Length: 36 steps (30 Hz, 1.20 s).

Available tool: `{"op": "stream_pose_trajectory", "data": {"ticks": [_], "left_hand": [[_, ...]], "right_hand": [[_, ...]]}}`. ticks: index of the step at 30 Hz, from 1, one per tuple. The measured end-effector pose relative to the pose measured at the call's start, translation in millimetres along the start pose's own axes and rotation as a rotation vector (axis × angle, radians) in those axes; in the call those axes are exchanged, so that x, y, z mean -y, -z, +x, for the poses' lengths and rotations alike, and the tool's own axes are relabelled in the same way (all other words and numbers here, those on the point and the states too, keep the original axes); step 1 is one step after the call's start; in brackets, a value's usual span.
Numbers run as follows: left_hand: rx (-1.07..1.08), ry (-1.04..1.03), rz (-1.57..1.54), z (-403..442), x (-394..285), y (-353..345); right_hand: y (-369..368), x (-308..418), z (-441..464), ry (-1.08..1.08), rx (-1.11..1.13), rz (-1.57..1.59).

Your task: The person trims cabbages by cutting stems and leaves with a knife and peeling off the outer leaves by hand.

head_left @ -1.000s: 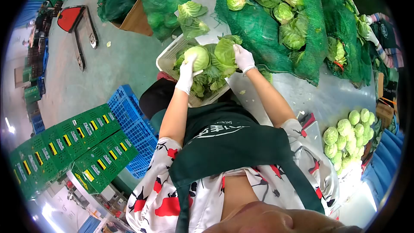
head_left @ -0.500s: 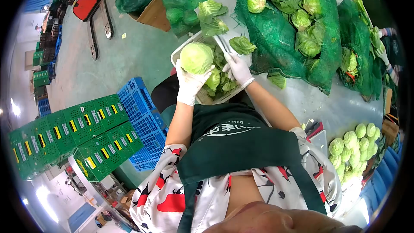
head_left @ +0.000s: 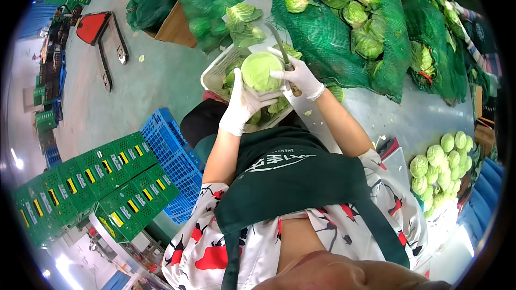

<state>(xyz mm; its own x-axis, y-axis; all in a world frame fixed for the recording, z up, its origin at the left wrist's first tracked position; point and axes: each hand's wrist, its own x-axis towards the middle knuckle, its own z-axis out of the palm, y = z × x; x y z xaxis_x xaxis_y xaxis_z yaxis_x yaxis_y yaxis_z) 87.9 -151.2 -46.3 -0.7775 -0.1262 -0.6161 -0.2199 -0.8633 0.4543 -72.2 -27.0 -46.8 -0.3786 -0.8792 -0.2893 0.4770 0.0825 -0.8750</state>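
A pale round cabbage rests in my gloved left hand, whose fingers cup it from below and the left. My right hand, also in a white glove, is closed on a knife with a curved blade and a wooden handle; the blade points up and away. The fingers of this hand touch the cabbage's right side. Beneath both hands is a white basket with loose green leaves in it. Two trimmed leaves lie on the metal table just beyond the basket.
Green net sacks of cabbages lie on the metal table. Peeled cabbages are piled at the right. Blue pallets, green crates and a red pallet truck stand at the left. A co-worker's sleeve shows at far right.
My right hand has let go of the leaves, taken up the knife and moved to the cabbage. The leaves have left the cabbage's side, and my left hand now supports it from below.
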Motion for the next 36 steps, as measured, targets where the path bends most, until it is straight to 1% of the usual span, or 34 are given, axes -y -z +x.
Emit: {"op": "stream_pose_trajectory", "data": {"ticks": [1, 2, 3, 5, 6, 7, 9, 13, 14, 17, 18, 21, 25, 28, 31, 34, 36], "left_hand": [[-0.064, -0.017, 0.142, 2.2, 3.3, 2.7], [-0.192, -0.107, 0.371, 4.8, 9.4, 3.9], [-0.194, -0.423, 0.462, 28.2, 22.9, 34.7], [-0.326, -0.775, 1.233, 11.6, 28.6, 28.2], [-0.217, -0.814, 1.295, 14.5, 33.2, 24.6], [-0.192, -0.807, 1.386, 15.0, 39.2, 15.4], [-0.249, -0.717, 1.348, 30.5, 47.7, 21.7], [-0.352, -0.614, 1.326, 56.9, 61.3, 35.7], [-0.386, -0.602, 1.32, 61.8, 65.2, 35.3], [-0.435, -0.565, 1.351, 69.3, 69.0, 29.5], [-0.445, -0.539, 1.359, 70.4, 68.4, 27.2], [-0.452, -0.514, 1.404, 75.7, 67.1, 26.9], [-0.451, -0.512, 1.456, 74.7, 65.5, 17.1], [-0.43, -0.496, 1.493, 78.0, 67.2, 18.7], [-0.43, -0.515, 1.469, 82.8, 68.2, 21.3], [-0.41, -0.58, 1.441, 83.0, 68.6, 17.9], [-0.394, -0.617, 1.384, 78.2, 70.9, 16.8]], "right_hand": [[7.5, 2.3, -2.8, -0.122, -0.016, -0.043], [7.6, -4.6, -2.5, -0.161, -0.115, 0.019], [13.0, -14.2, -1.2, -0.269, -0.143, 0.07], [28.2, -40.5, 5.2, -0.487, -0.198, 0.18], [31.1, -47.1, 3.6, -0.544, -0.194, 0.162], [33.0, -54.7, -0.7, -0.563, -0.209, 0.146], [32.4, -62.6, -7.8, -0.598, -0.234, 0.108], [41.9, -87.7, -12.6, -0.504, -0.335, -0.33], [45.4, -90.0, -15.0, -0.474, -0.304, -0.462], [47.6, -102.7, -25.2, -0.06, -0.348, -0.87], [41.3, -100.0, -27.2, -0.044, -0.358, -1.068], [31.3, -84.4, -28.5, -0.141, -0.261, -1.128], [36.5, -91.2, -18.6, -0.072, -0.257, -1.173], [41.0, -81.2, -14.7, -0.098, -0.161, -1.196], [37.6, -77.6, -7.3, -0.113, -0.195, -1.246], [26.9, -66.7, -5.6, -0.233, -0.243, -1.288], [54.1, -79.4, 5.2, -0.149, -0.419, -1.143]]}}
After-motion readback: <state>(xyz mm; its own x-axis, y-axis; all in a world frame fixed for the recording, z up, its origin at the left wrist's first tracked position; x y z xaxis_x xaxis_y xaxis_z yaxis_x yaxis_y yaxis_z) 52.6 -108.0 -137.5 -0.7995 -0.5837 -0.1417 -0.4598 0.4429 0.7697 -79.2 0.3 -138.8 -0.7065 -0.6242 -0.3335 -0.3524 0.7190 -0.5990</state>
